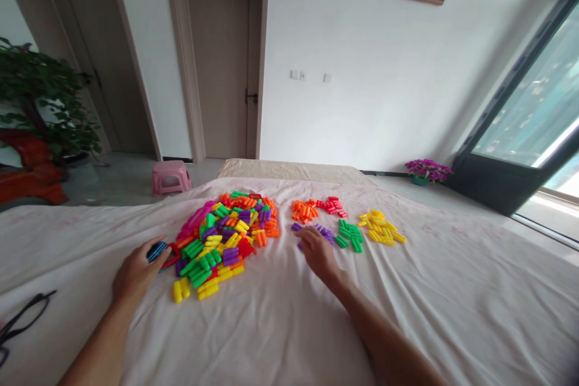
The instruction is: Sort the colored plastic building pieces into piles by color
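Head camera: you are working over a pale, faintly flower-patterned cloth (262,332) that covers the surface before you. A large mixed heap of small, ribbed plastic blocks (221,238) in green, yellow, orange, purple and red lies left of centre, directly on the cloth, with magenta pieces along its far-left edge. To its right, well apart from the heap, locate five single-colour groups: orange plastic blocks (304,211) and red plastic blocks (332,206) at the far side, purple plastic blocks (324,233) nearer you, green plastic blocks (350,235) beside them, and yellow plastic blocks (381,227) at the far right. Your left hand (141,262) is at the near-left edge of the heap, fingers bent around a dark blue, striped item (157,251); whether it is grasped cannot be told. A red item (170,255) lies just beside that hand. Your right hand (316,250) is palm down at the purple group, covering part of it; you cannot tell whether the fingers are closed on a block. Containers stand on the floor beyond: a small teal pot (420,181) holds magenta flowers (429,169), and a pale pot (84,170), partly blurred, holds a leafy green plant (40,87).
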Tool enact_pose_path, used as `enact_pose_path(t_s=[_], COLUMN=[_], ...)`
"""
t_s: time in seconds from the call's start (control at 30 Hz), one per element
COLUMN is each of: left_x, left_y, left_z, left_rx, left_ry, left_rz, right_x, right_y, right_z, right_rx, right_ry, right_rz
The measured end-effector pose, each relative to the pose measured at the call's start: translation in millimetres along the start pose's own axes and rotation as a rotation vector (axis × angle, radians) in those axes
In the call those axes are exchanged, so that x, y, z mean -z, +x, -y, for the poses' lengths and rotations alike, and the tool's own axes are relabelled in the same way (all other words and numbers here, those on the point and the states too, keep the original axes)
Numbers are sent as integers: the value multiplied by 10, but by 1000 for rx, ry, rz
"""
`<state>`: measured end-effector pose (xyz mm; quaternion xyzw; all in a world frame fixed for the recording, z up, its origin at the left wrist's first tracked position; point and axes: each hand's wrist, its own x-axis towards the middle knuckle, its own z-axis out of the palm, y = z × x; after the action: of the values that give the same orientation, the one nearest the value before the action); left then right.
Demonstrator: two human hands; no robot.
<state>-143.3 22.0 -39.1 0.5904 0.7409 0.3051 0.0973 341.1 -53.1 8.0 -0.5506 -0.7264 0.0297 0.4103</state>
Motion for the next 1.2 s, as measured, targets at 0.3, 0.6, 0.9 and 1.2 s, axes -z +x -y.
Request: enact_pose_path(t_s=[0.3,0.6,0.9,1.2], left_x=[53,10,49,-52], left_y=[-37,-16,-60,-295], left_z=[-81,-10,-8,-503], left_rx=[40,-7,-113,-729], left_ry=[-34,-39,-40,-180], left_rz=[9,-33,-192,-171], right_x=[-682,-966,-896,-970], right_y=[40,-60,-117,15], right_z=[1159,1170,896,828], right_rx=[202,247,17,-464], right_ry=[-17,-133,100,484], right_rz=[456,475,291,138])
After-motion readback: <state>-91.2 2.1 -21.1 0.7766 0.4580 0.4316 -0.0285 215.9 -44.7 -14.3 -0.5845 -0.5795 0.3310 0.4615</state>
